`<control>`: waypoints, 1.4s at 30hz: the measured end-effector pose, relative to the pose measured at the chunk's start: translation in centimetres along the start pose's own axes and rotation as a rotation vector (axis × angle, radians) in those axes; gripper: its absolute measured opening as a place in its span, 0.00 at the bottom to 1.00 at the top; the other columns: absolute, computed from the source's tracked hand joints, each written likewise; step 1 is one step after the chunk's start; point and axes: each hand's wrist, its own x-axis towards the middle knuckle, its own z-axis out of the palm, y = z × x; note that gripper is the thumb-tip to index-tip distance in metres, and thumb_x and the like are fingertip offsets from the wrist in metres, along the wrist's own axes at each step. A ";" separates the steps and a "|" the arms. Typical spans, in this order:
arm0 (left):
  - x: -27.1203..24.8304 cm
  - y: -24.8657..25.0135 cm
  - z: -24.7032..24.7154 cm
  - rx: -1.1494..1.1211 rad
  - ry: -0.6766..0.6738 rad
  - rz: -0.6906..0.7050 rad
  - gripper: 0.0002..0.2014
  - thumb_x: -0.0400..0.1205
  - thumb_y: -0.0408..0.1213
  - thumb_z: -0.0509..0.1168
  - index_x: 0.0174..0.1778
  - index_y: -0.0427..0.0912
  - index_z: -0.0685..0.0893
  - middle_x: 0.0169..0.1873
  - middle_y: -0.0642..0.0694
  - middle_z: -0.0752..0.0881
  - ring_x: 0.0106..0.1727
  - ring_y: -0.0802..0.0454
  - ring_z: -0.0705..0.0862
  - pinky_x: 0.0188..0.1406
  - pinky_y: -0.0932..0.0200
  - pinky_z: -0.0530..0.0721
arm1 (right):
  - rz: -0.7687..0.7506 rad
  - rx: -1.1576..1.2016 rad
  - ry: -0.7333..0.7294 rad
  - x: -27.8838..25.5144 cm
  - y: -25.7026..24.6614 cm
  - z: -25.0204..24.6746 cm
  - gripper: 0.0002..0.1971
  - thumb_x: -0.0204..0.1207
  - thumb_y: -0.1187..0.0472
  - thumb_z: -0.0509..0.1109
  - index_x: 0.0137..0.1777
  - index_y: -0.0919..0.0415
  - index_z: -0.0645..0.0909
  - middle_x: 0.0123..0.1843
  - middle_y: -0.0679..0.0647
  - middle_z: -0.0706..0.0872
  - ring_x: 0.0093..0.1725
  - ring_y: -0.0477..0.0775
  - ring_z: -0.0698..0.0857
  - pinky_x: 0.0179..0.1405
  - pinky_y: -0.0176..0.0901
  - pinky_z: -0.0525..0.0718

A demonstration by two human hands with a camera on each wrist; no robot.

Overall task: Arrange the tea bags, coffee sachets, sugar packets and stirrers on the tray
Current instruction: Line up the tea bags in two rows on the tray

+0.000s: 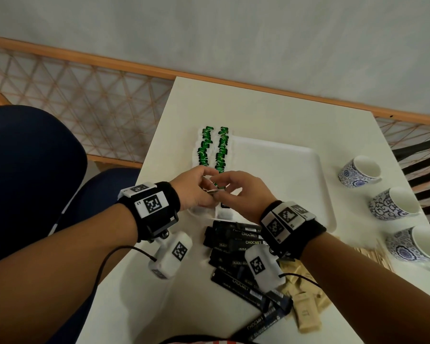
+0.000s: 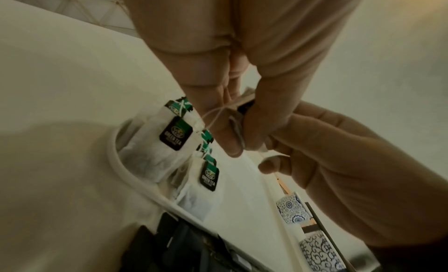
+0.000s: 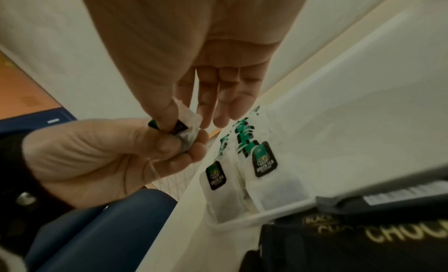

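I hold one tea bag (image 1: 212,188) between both hands above the near left corner of the tray (image 1: 325,194). My left hand (image 1: 193,192) pinches the bag with thumb and fingers curled round it; its string (image 2: 213,116) loops over the left fingers (image 2: 225,140). My right hand (image 1: 241,192) pinches the bag's tag (image 3: 178,126) between thumb and forefinger, the other fingers extended.

Two rows of tea bags (image 1: 214,147) lie along the tray's left side, green tags up, each bag overlapping the next. The rest of the tray surface is bare white.

Coffee sachets (image 1: 236,240), black, lie in a loose pile on the table (image 1: 258,108) just beside the tray's near edge. Sugar packets (image 1: 305,306), beige, lie nearer me, right of the sachets. Stirrers (image 1: 372,255), wooden, lie at the right, near the closest of three cups (image 1: 392,202) that stand right of the tray.
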 end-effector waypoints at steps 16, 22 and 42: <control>-0.8 -1.3 -0.4 0.275 0.184 0.084 0.15 0.70 0.49 0.77 0.36 0.40 0.86 0.27 0.49 0.76 0.30 0.53 0.73 0.34 0.57 0.71 | 0.083 0.091 0.020 0.0 -0.4 0.0 0.04 0.76 0.57 0.72 0.48 0.51 0.87 0.29 0.42 0.82 0.26 0.34 0.77 0.29 0.22 0.74; -0.3 -3.5 -0.5 0.361 0.166 -0.033 0.12 0.70 0.46 0.79 0.29 0.46 0.84 0.25 0.53 0.79 0.29 0.56 0.75 0.30 0.61 0.71 | 0.177 0.019 0.002 0.2 1.8 0.6 0.06 0.73 0.57 0.74 0.49 0.48 0.86 0.33 0.45 0.84 0.32 0.39 0.80 0.34 0.28 0.75; 1.2 -4.8 -0.3 0.512 0.260 -0.135 0.23 0.64 0.56 0.79 0.44 0.54 0.74 0.38 0.54 0.82 0.38 0.54 0.81 0.37 0.56 0.80 | 0.323 -0.372 -0.151 1.2 4.1 2.1 0.07 0.69 0.50 0.74 0.37 0.48 0.78 0.39 0.43 0.82 0.41 0.46 0.81 0.38 0.39 0.79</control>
